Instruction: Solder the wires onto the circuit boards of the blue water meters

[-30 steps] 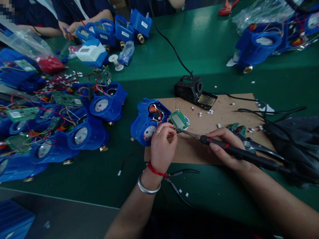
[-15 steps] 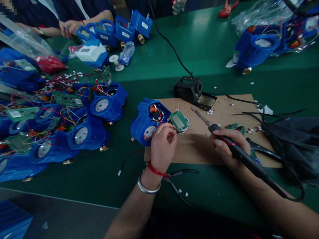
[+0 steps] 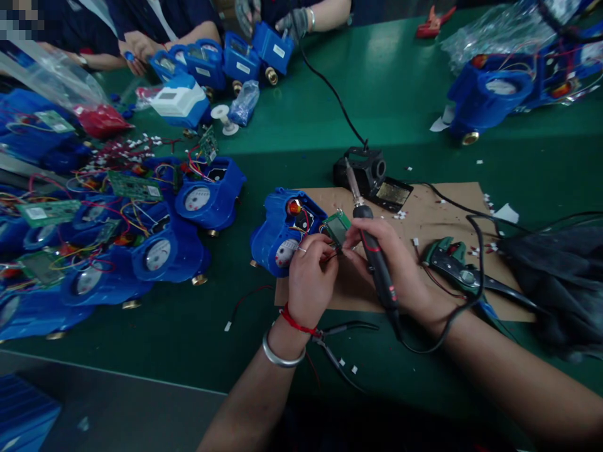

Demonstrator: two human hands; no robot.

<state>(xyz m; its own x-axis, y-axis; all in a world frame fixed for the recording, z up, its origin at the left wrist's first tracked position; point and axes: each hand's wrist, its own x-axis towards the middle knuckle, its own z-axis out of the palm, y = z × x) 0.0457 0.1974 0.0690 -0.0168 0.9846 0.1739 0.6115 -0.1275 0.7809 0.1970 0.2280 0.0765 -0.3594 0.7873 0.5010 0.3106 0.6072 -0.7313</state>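
Note:
A green circuit board (image 3: 336, 227) with a grey display sits at the right side of a blue water meter (image 3: 271, 229), which has a round dial and wires inside. My left hand (image 3: 311, 270) is closed in a pinch on a thin dark wire at the board's lower edge; the fingertips partly hide it. My right hand (image 3: 389, 260) grips a black soldering iron (image 3: 372, 248), its metal tip pointing up and away from the board. Thumb and fingertips of that hand meet the board's right edge, close to my left fingers.
Several wired blue meters (image 3: 162, 254) crowd the left. A soldering iron stand (image 3: 360, 169) is on a cardboard sheet (image 3: 443, 216), with a green-and-black hand tool (image 3: 464, 273) nearby. Pliers (image 3: 325, 336) lie in front. Across the table, gloved hands (image 3: 294, 25) of a co-worker touch a meter.
My right hand has moved left to the board, and the soldering iron has swung more upright. My left hand stays nearly in place. A co-worker's gloved hands have reached a meter at the back.

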